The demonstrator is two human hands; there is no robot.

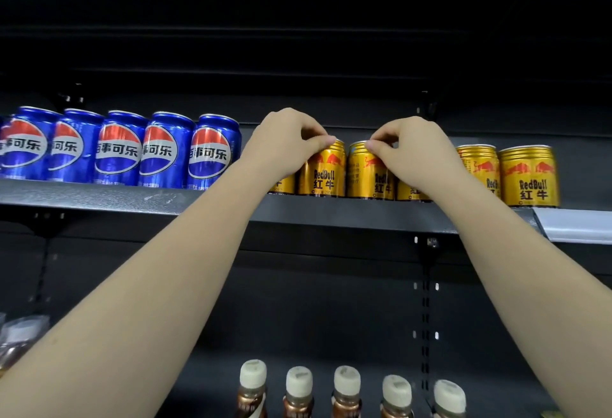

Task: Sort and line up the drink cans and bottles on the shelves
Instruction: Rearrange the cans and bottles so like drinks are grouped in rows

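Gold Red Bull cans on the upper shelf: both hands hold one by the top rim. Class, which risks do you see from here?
1. The left hand and right hand each pinch a gold can only at the rim, so a grip may slip.
2. The cans stand near the shelf edge; one could tip off onto the bottles below.
3. Neighbouring gold cans stand close and may be knocked.

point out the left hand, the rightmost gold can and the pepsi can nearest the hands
left hand (pixel 287 139), head view, back of the hand
rightmost gold can (pixel 529 176), head view, front label
nearest pepsi can (pixel 213 152), head view, logo on its front
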